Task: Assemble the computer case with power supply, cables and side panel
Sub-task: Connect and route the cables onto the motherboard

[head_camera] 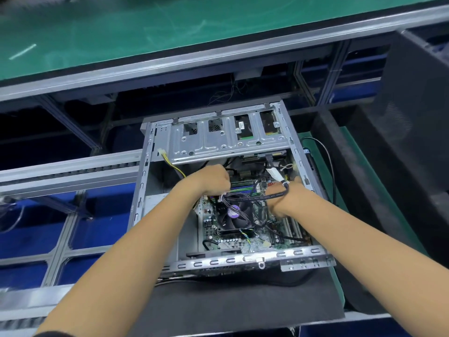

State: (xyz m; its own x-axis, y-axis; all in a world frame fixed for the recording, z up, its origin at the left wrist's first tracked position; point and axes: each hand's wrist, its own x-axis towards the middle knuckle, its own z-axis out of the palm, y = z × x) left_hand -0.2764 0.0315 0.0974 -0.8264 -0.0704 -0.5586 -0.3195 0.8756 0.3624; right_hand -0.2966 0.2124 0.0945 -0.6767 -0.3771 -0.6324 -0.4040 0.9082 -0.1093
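Note:
An open grey computer case (245, 260) lies flat on a dark mat, its motherboard (209, 222) and CPU fan (234, 215) exposed. Both my hands reach inside it. My left hand (213, 178) is curled above the fan, gripping a bundle of thin cables (224, 197). My right hand (283, 198) grips a thick black cable (269, 197) that loops over its wrist and ends in a white connector (273, 172). A yellow-and-black cable (173, 166) hangs by the drive cage (218, 142) at the case's far end.
A dark side panel (418, 98) leans at the right. The dark mat (230, 302) lies on a green-topped bench; a black cord (325, 154) runs by the case's right wall. Metal rails and blue bins (31, 239) fill the left. A green shelf (121, 27) spans the top.

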